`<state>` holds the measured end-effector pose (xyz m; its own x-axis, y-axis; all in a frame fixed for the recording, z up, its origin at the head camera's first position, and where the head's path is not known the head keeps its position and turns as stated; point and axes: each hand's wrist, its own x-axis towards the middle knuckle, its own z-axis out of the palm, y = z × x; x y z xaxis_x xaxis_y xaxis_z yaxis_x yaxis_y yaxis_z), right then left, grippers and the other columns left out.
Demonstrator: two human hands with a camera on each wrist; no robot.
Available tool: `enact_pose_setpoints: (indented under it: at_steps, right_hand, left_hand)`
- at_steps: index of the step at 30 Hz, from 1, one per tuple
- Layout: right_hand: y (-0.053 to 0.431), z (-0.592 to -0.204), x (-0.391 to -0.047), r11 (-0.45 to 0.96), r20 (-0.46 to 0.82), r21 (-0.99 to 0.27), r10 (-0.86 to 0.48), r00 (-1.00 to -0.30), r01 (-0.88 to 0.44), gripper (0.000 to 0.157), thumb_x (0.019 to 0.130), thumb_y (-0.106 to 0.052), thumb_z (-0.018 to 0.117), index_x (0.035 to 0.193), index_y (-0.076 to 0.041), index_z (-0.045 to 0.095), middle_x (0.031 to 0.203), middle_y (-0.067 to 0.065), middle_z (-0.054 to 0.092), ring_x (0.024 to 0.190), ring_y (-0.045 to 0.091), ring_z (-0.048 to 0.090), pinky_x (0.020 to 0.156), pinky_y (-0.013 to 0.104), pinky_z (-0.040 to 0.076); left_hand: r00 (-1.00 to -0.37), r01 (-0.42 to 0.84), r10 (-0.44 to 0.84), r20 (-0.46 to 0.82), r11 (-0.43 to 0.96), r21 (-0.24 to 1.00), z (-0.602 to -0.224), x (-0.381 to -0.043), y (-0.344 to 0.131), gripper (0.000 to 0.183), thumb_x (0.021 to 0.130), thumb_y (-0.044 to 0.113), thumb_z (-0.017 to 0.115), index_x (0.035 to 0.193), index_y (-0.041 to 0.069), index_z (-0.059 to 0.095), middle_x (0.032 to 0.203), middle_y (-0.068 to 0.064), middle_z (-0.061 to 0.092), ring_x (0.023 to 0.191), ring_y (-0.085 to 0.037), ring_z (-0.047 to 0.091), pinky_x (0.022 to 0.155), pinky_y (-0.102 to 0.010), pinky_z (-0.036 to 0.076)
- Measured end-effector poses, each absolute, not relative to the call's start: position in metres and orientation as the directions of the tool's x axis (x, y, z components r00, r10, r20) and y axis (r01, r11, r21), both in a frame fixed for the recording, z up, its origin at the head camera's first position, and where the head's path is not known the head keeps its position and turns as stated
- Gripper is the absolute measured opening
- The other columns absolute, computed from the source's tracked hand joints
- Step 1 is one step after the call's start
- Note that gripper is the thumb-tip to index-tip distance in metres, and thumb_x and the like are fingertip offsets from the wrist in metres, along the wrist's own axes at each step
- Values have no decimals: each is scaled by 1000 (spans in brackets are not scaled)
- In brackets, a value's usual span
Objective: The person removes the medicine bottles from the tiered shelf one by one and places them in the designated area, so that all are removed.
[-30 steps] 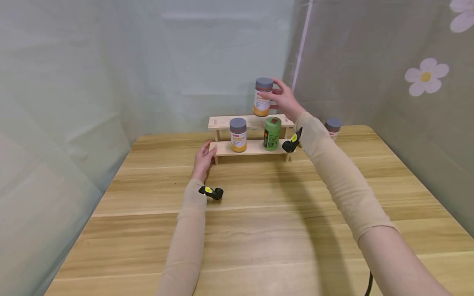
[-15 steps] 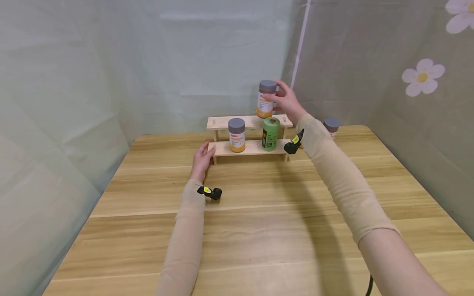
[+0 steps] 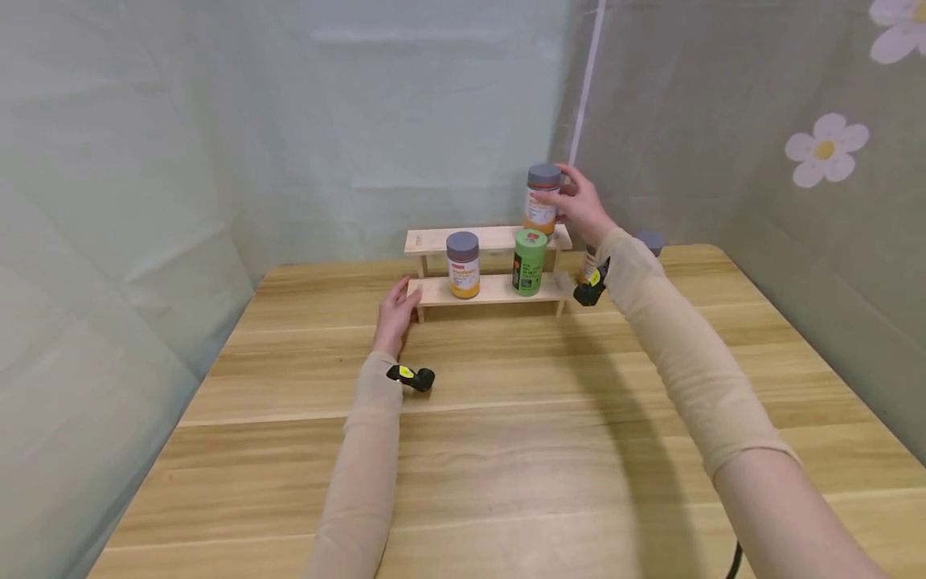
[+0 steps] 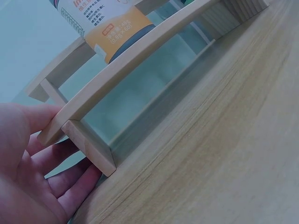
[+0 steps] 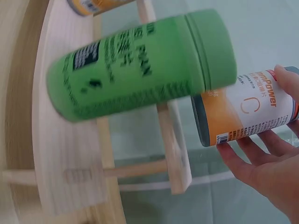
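Observation:
My right hand (image 3: pixel 587 212) holds a supplement bottle (image 3: pixel 539 211) with a grey lid and a white and orange label. It is upright at the right end of the top step of a two-step wooden rack (image 3: pixel 495 288). In the right wrist view the thumb lies on one side of the bottle (image 5: pixel 252 105), the fingers on the other. My left hand (image 3: pixel 395 315) grips the rack's lower left end, thumb over the board (image 4: pixel 93 93) and fingers by the leg. On the lower step stand a similar grey-lidded bottle (image 3: pixel 464 269) and a green bottle (image 3: pixel 529 267).
Right of the rack, a grey-lidded bottle (image 3: pixel 650 241) stands mostly hidden behind my right sleeve (image 3: pixel 665 314). Part of another bottle (image 3: pixel 589 261) shows beside my wrist. The wooden table (image 3: pixel 492 450) meets hanging cloth (image 3: pixel 434 121) at the back and sides.
My right hand has carried the bottle rightward and down, from above the top step to its right end. My left hand keeps its grip on the rack.

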<state>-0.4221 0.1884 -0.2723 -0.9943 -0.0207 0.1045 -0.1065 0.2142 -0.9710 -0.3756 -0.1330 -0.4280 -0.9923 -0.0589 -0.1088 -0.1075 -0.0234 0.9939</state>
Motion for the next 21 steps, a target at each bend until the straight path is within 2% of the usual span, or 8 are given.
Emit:
enact_pose_setpoints:
  at_steps: [6, 21]
  right_hand:
    - [202, -280, -422, 228, 103, -968, -20, -995, -105, 67, 90, -25, 68, 148, -28, 34, 148, 14, 45, 132, 29, 47, 105, 51, 43]
    - [221, -277, -412, 298, 127, -947, -4, -992, -123, 68, 90, -31, 68, 148, -28, 33, 145, 16, 47, 129, 28, 50, 105, 50, 44]
  left_hand:
    - [-992, -110, -54, -111, -21, 994, -430, -376, -134, 60, 99, 23, 55, 153, 14, 30, 155, -14, 36, 138, -26, 45, 113, -41, 39]
    - [-992, -115, -47, -115, -17, 993, -429, -376, -136, 60, 100, 23, 54, 153, 14, 28, 157, -12, 34, 138, -26, 44, 113, -40, 39]
